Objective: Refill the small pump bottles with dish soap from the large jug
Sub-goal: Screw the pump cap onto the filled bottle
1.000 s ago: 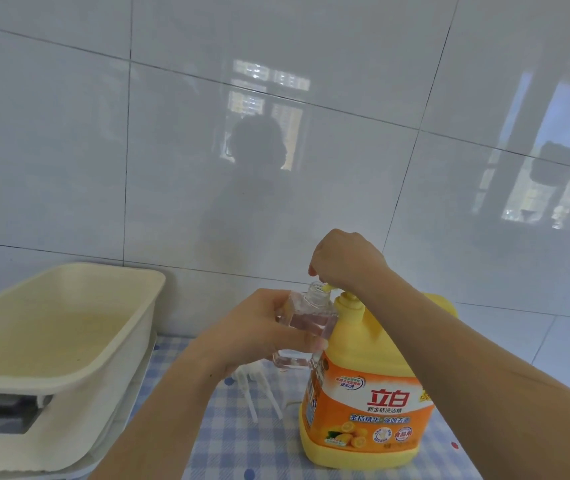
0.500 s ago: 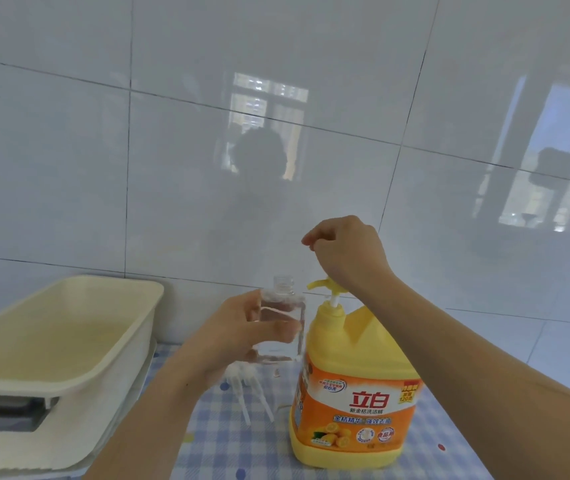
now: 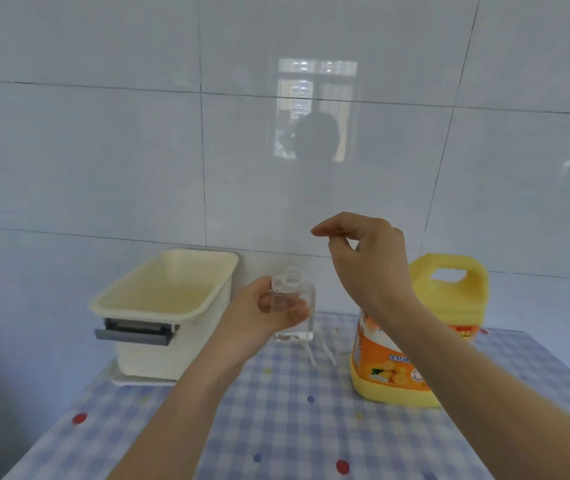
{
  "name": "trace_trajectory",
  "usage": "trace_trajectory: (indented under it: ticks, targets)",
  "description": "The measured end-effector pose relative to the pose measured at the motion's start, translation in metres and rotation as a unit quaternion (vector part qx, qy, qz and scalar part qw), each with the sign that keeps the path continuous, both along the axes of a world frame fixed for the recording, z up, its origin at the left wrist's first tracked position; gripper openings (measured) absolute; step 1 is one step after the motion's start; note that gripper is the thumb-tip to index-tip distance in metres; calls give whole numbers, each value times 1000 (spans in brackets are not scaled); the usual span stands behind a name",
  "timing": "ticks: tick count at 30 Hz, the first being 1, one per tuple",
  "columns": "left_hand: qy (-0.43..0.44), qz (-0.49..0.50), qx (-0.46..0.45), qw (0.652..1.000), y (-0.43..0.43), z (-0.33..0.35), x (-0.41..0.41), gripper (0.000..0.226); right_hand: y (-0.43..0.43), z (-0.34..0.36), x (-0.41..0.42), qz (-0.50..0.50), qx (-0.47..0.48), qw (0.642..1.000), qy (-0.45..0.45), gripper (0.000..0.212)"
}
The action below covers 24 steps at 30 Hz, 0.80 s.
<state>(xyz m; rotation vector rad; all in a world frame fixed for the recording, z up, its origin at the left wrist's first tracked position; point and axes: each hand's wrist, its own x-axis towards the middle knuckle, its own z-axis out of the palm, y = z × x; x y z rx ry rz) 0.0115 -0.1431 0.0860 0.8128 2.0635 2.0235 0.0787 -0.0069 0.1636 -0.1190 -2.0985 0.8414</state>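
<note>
Head view, bottle (image 3: pixel 294 299) in left grip (image 3: pixel 263 315)

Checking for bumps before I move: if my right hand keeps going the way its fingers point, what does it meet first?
The right hand points left, above the clear bottle. That line looks free; depth is unclear, but probably the tiled wall first.

left hand (image 3: pixel 263 317) grip closed, right hand (image 3: pixel 366 258) raised, curled
</note>
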Motion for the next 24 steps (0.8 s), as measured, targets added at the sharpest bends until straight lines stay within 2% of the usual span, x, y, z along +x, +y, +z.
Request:
trace_trajectory:
  ticks: [6, 14, 24]
  targets:
    - [1, 48, -24, 999, -28, -32, 17, 34, -24, -52, 8, 28, -45, 998, -25, 33]
    - [-35, 71, -44, 996, -37, -70, 31, 31, -29, -106, 17, 25, -57, 989, -137, 33]
    - [-43, 162, -61, 984, -32, -99, 27, 32, -23, -131, 27, 11, -3, 960, -280, 36]
